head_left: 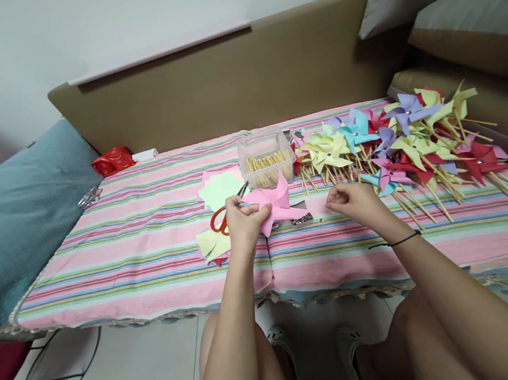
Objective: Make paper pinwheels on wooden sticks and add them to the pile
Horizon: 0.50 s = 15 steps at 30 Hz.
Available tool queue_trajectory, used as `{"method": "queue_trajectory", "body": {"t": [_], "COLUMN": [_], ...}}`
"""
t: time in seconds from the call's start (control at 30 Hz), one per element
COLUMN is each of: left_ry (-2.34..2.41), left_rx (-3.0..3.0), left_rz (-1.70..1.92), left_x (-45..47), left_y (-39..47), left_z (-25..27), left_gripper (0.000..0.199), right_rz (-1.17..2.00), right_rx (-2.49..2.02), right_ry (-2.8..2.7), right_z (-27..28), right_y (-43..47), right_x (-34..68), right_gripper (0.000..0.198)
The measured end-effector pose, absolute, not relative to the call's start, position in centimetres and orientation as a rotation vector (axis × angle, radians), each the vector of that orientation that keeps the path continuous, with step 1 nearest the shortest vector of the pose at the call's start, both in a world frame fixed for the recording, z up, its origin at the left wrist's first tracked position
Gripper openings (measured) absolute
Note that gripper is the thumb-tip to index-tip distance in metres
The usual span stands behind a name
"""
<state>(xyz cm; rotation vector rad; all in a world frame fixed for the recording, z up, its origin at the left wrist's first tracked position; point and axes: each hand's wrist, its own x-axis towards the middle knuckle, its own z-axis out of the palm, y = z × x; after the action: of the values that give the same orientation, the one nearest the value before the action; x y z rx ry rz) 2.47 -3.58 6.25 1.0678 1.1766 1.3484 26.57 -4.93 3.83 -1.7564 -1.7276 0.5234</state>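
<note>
My left hand is closed on a pink paper pinwheel, pinching its middle between thumb and finger. No stick shows on this pinwheel. My right hand is apart from it, off to the right, with thumb and fingertips drawn together; whatever they hold, if anything, is too small to make out. Between the hands lies a small box of metal pins, partly behind the pinwheel. Red-handled scissors lie beside my left hand, partly covered by it. Cut yellow paper pieces and green paper sheets lie around them.
A clear plastic box of short wooden sticks stands behind the pinwheel. Many finished pinwheels on sticks are heaped at the right. A red bag sits far left on the striped cloth; a sofa back closes off the rear.
</note>
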Motion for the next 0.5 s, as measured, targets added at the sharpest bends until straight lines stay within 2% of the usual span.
{"method": "queue_trajectory", "body": {"t": [0.5], "left_ry": [1.197], "left_rx": [1.105], "left_rz": [1.334], "left_x": [2.9], "left_y": [-3.6], "left_z": [6.1], "left_gripper": [0.057], "right_rz": [0.507], "right_rx": [-1.622], "right_ry": [-1.775], "right_z": [2.6], "right_y": [-3.9], "right_x": [26.6], "right_gripper": [0.015]}}
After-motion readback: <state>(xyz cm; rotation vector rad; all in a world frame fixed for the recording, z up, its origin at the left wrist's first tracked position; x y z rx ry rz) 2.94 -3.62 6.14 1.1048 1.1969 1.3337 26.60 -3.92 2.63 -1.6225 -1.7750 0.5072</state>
